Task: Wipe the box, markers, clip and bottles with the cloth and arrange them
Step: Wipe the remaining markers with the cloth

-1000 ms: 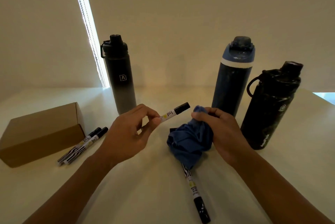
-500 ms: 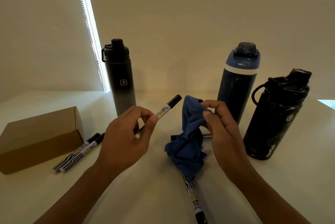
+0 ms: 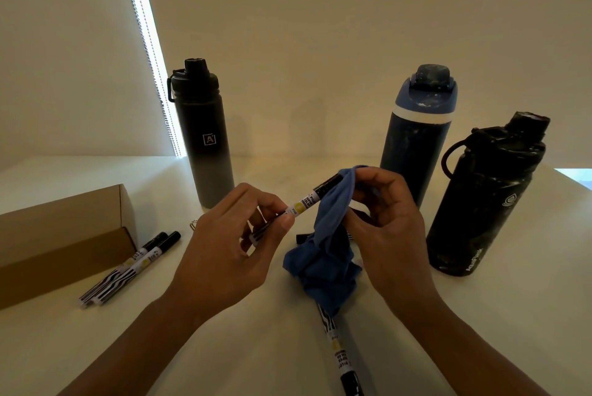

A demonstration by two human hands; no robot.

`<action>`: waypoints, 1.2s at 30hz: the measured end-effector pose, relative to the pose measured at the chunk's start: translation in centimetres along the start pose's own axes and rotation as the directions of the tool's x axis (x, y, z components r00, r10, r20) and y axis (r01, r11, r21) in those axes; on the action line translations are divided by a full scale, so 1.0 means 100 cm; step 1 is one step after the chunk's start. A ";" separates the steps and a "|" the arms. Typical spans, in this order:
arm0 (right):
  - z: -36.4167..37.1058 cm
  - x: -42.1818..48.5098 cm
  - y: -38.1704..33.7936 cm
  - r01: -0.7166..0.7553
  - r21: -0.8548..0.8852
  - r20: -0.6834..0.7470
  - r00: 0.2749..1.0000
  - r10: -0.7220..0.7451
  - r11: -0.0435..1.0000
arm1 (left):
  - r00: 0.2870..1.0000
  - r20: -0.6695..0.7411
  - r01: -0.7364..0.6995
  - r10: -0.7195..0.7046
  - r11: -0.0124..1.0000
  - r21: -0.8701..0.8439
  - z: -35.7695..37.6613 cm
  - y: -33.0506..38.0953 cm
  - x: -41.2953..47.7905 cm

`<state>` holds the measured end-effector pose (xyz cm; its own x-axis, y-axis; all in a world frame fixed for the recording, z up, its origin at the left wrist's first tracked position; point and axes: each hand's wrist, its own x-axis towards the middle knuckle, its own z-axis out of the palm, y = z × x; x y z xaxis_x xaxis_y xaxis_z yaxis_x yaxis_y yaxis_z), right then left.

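Observation:
My left hand (image 3: pixel 230 245) pinches a marker (image 3: pixel 307 202) that points up and right, its black cap touching the blue cloth (image 3: pixel 323 248). My right hand (image 3: pixel 384 229) holds a lifted fold of that cloth against the cap, while the rest of the cloth hangs to the table. Another marker (image 3: pixel 338 354) lies under the cloth toward me. Two markers (image 3: pixel 131 267) lie beside the brown box (image 3: pixel 61 242) at the left. A black-grey bottle (image 3: pixel 205 136), a blue bottle (image 3: pixel 416 136) and a black bottle (image 3: pixel 487 200) stand upright behind. A metal clip (image 3: pixel 193 224) peeks out behind my left hand.
The white table (image 3: pixel 224 347) runs to a wall at the back, with a bright window strip (image 3: pixel 150 53) at the left. A dark object (image 3: pixel 301 238) lies partly hidden behind the cloth.
My right hand lifted the cloth off the table and brought a fold of it up to the cap of the marker. My left hand kept hold of the marker.

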<state>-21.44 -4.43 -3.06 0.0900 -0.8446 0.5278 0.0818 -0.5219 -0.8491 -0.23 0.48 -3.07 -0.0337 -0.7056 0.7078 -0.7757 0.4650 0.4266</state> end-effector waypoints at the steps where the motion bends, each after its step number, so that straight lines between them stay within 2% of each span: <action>1: -0.001 0.000 0.000 0.007 0.003 0.009 1.000 -0.007 1.000 | 1.000 0.004 -0.005 0.005 1.000 0.000 0.000 0.001 0.000; 5: -0.004 0.001 -0.003 0.023 -0.025 0.026 0.999 -0.023 0.999 | 0.998 0.029 -0.053 0.053 0.998 -0.017 0.000 0.005 -0.001; 12: -0.008 0.005 0.000 0.026 -0.112 -0.088 0.995 -0.036 0.993 | 0.996 0.042 -0.079 0.080 0.996 -0.036 -0.005 0.007 0.001; 15: -0.006 0.004 -0.003 -0.022 -0.006 -0.093 0.995 0.021 1.000 | 0.997 0.025 -0.077 0.077 0.997 -0.024 -0.005 0.010 0.001; 18: 0.000 0.000 -0.006 -0.088 0.118 -0.029 0.995 0.092 0.989 | 0.998 0.024 -0.063 0.064 0.998 -0.020 -0.003 0.009 0.000; 20: 0.001 0.000 -0.007 -0.102 0.118 -0.027 0.994 0.106 0.988 | 0.998 0.029 -0.062 0.062 0.998 -0.022 -0.004 0.008 0.000; 24: -0.006 0.004 -0.003 -0.098 -0.001 -0.120 0.988 0.097 0.995 | 0.996 0.026 -0.085 0.086 0.996 -0.035 -0.007 0.007 0.001; 27: -0.005 0.004 -0.004 -0.113 0.064 -0.126 0.985 0.120 0.992 | 0.997 0.021 -0.071 0.072 0.996 -0.052 -0.005 0.008 0.001; 31: 0.003 -0.001 -0.010 -0.146 0.176 -0.060 0.986 0.158 0.973 | 0.998 0.010 -0.069 0.069 0.997 -0.030 -0.001 0.003 0.000; 33: 0.005 -0.002 -0.011 -0.169 0.166 -0.047 0.983 0.179 0.972 | 0.997 0.015 -0.070 0.071 0.997 -0.029 -0.001 0.001 0.000; 36: 0.002 0.002 -0.009 -0.181 0.133 -0.105 0.975 0.195 0.975 | 0.997 0.025 -0.075 0.077 0.996 -0.040 0.000 0.000 0.000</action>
<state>-21.33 -4.07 -2.20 -0.0001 -0.9380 0.3467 0.1953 -0.3400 -0.9199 -0.19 0.48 -3.07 -0.1085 -0.6810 0.7242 -0.7449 0.5381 0.3944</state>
